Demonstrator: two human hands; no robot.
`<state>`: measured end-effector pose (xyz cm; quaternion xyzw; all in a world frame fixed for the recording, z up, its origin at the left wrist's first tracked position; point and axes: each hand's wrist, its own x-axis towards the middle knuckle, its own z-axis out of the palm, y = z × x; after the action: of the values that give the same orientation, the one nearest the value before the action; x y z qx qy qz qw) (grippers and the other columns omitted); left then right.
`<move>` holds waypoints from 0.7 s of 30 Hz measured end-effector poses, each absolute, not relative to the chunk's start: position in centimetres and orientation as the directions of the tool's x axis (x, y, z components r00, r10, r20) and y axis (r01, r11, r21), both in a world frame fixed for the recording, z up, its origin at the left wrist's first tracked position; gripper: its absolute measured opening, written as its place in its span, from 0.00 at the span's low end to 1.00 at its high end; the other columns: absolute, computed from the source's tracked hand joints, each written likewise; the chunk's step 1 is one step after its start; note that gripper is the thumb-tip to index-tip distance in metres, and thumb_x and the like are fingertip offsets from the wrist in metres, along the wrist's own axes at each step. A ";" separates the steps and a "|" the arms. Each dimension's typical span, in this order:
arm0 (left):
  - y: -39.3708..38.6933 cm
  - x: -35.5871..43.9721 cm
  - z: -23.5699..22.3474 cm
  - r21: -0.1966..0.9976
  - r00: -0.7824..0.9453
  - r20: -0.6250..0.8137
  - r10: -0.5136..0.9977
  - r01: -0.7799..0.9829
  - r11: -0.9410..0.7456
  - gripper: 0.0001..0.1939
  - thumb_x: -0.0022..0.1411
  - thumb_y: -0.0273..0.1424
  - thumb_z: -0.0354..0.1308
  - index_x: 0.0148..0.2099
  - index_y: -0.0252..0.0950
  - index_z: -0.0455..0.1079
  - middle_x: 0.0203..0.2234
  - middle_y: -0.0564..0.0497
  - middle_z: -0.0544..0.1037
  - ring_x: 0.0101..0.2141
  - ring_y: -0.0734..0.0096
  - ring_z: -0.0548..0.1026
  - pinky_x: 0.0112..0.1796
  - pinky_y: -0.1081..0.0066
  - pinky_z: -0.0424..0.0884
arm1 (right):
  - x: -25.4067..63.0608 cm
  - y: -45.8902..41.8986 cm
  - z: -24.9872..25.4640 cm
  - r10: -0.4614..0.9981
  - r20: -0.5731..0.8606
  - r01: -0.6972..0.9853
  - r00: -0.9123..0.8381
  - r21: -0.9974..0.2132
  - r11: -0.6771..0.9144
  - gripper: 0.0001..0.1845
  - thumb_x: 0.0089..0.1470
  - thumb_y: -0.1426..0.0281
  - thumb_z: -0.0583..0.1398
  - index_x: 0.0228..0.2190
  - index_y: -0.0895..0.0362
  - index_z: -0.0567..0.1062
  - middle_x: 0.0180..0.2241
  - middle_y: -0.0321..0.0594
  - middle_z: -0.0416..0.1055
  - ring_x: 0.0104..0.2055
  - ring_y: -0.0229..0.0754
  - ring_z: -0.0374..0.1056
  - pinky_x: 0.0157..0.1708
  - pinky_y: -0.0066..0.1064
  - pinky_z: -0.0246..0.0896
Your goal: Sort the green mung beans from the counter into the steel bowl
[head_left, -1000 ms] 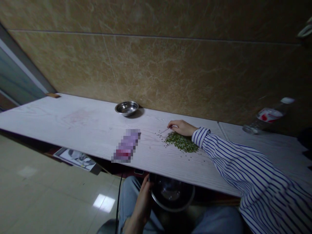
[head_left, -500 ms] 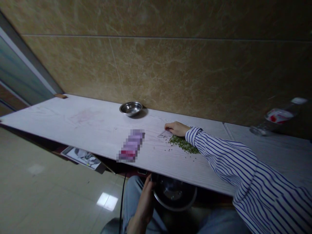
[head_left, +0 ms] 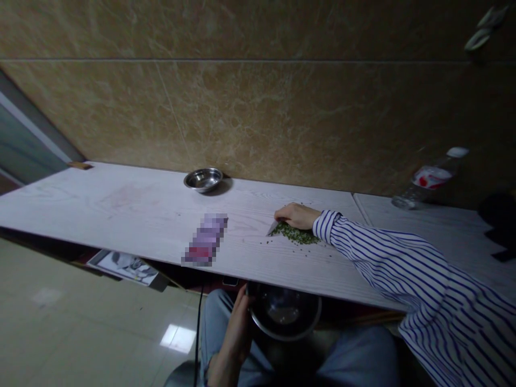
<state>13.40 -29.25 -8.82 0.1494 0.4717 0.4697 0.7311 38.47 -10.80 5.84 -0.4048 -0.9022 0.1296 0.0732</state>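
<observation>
Head view: the right hand [head_left: 298, 216] grips a small blade [head_left: 272, 228] beside chopped greens [head_left: 296, 233]. Below, the left hand [head_left: 241, 322] clasps a metal bowl's rim [head_left: 284, 338].

Bare white tabletop [head_left: 133, 209] runs open from the wooden block [head_left: 79, 165] at the far left end to the blurred purple packet [head_left: 205, 239], and a narrower open strip lies between that packet and the green pile [head_left: 298, 234]. The small steel bowl [head_left: 203, 179] stands near the tiled wall [head_left: 258, 118], which closes off the back, and the plastic bottle [head_left: 431, 178] obstructs the back right.
</observation>
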 end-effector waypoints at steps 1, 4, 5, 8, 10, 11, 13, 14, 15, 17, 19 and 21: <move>-29.3 13.5 -8.6 0.663 0.120 -0.552 0.825 -0.537 0.522 0.27 0.50 0.32 0.62 0.55 0.38 0.73 0.45 0.44 0.83 0.53 0.49 0.76 0.53 0.57 0.68 | 38.7 -11.0 5.9 0.750 0.030 0.712 -0.661 -0.291 0.639 0.15 0.58 0.80 0.55 0.35 0.53 0.79 0.34 0.40 0.81 0.38 0.43 0.74 0.41 0.33 0.61; -29.5 13.7 -8.0 0.664 0.130 -0.563 0.816 -0.516 0.540 0.28 0.49 0.33 0.62 0.55 0.38 0.72 0.43 0.44 0.83 0.50 0.48 0.78 0.50 0.57 0.70 | 39.5 -11.8 6.0 0.758 0.040 0.720 -0.652 -0.281 0.634 0.15 0.57 0.81 0.56 0.35 0.54 0.80 0.35 0.41 0.81 0.38 0.43 0.74 0.42 0.33 0.62; -29.5 13.8 -7.9 0.663 0.133 -0.565 0.814 -0.514 0.544 0.29 0.49 0.33 0.62 0.56 0.38 0.72 0.42 0.44 0.83 0.49 0.48 0.78 0.49 0.57 0.70 | 39.7 -12.1 6.1 0.763 0.044 0.726 -0.645 -0.276 0.630 0.15 0.58 0.81 0.56 0.36 0.54 0.81 0.36 0.41 0.81 0.39 0.44 0.75 0.43 0.34 0.63; -29.6 14.2 -7.7 0.661 0.160 -0.550 0.819 -0.515 0.545 0.29 0.49 0.32 0.63 0.56 0.36 0.72 0.40 0.44 0.84 0.48 0.49 0.78 0.50 0.57 0.69 | 40.6 -13.1 6.5 0.790 0.067 0.756 -0.609 -0.252 0.604 0.16 0.59 0.79 0.56 0.40 0.54 0.81 0.40 0.42 0.82 0.43 0.44 0.76 0.48 0.34 0.63; -29.7 14.4 -7.8 0.663 0.172 -0.535 0.827 -0.521 0.537 0.28 0.49 0.31 0.63 0.55 0.36 0.73 0.41 0.44 0.84 0.49 0.49 0.78 0.51 0.56 0.68 | 41.3 -13.8 6.8 0.828 0.088 0.800 -0.554 -0.218 0.559 0.16 0.61 0.78 0.55 0.43 0.54 0.81 0.44 0.44 0.82 0.46 0.45 0.76 0.51 0.36 0.63; -29.8 14.6 -7.8 0.665 0.171 -0.528 0.832 -0.526 0.530 0.27 0.49 0.31 0.63 0.54 0.35 0.74 0.41 0.44 0.84 0.49 0.49 0.78 0.52 0.56 0.67 | 41.6 -14.1 6.9 0.854 0.100 0.832 -0.511 -0.192 0.520 0.17 0.61 0.78 0.55 0.45 0.54 0.80 0.45 0.45 0.82 0.47 0.46 0.76 0.52 0.37 0.63; -29.8 14.8 -7.9 0.667 0.162 -0.521 0.838 -0.535 0.519 0.26 0.50 0.32 0.63 0.53 0.35 0.75 0.41 0.44 0.84 0.51 0.48 0.77 0.54 0.55 0.66 | 42.2 -14.5 7.0 0.904 0.124 0.895 -0.409 -0.136 0.424 0.17 0.63 0.77 0.55 0.48 0.56 0.79 0.46 0.48 0.81 0.47 0.48 0.76 0.52 0.39 0.64; -29.8 14.9 -7.9 0.667 0.160 -0.520 0.839 -0.537 0.516 0.25 0.50 0.32 0.63 0.53 0.36 0.75 0.41 0.44 0.84 0.52 0.48 0.76 0.54 0.55 0.66 | 42.5 -14.7 7.0 0.923 0.135 0.920 -0.361 -0.113 0.376 0.18 0.64 0.76 0.54 0.50 0.57 0.79 0.46 0.49 0.81 0.47 0.49 0.77 0.51 0.39 0.64; -29.9 15.0 -7.9 0.665 0.163 -0.522 0.837 -0.538 0.519 0.25 0.50 0.32 0.63 0.52 0.36 0.75 0.41 0.44 0.84 0.52 0.48 0.76 0.55 0.55 0.66 | 42.6 -14.9 6.9 0.936 0.142 0.937 -0.322 -0.095 0.336 0.18 0.64 0.75 0.54 0.50 0.58 0.78 0.46 0.50 0.81 0.47 0.49 0.77 0.51 0.39 0.65; -29.8 15.0 -7.9 0.660 0.180 -0.525 0.832 -0.531 0.531 0.24 0.51 0.33 0.63 0.52 0.37 0.75 0.42 0.44 0.84 0.53 0.48 0.76 0.55 0.55 0.66 | 42.7 -15.3 6.6 0.950 0.144 0.954 -0.277 -0.074 0.290 0.18 0.65 0.75 0.53 0.51 0.59 0.78 0.46 0.51 0.81 0.47 0.49 0.77 0.50 0.38 0.65; -29.8 14.9 -7.9 0.666 0.196 -0.522 0.830 -0.514 0.540 0.24 0.51 0.33 0.63 0.52 0.37 0.75 0.44 0.44 0.83 0.53 0.48 0.76 0.54 0.56 0.67 | 42.4 -16.0 6.2 0.954 0.132 0.958 -0.270 -0.060 0.279 0.19 0.66 0.75 0.53 0.52 0.58 0.78 0.45 0.50 0.82 0.46 0.48 0.78 0.49 0.37 0.65; -29.7 14.8 -7.9 0.678 0.203 -0.524 0.827 -0.489 0.549 0.24 0.51 0.33 0.63 0.52 0.37 0.75 0.44 0.43 0.83 0.51 0.48 0.76 0.52 0.56 0.68 | 42.2 -16.9 5.8 0.953 0.115 0.957 -0.279 -0.049 0.286 0.19 0.66 0.75 0.53 0.52 0.57 0.78 0.44 0.49 0.82 0.44 0.47 0.78 0.49 0.37 0.66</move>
<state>14.76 -29.67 -7.88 0.1855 0.4557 0.4371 0.7529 42.16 -16.85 5.78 -0.5971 -0.7997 -0.0145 0.0609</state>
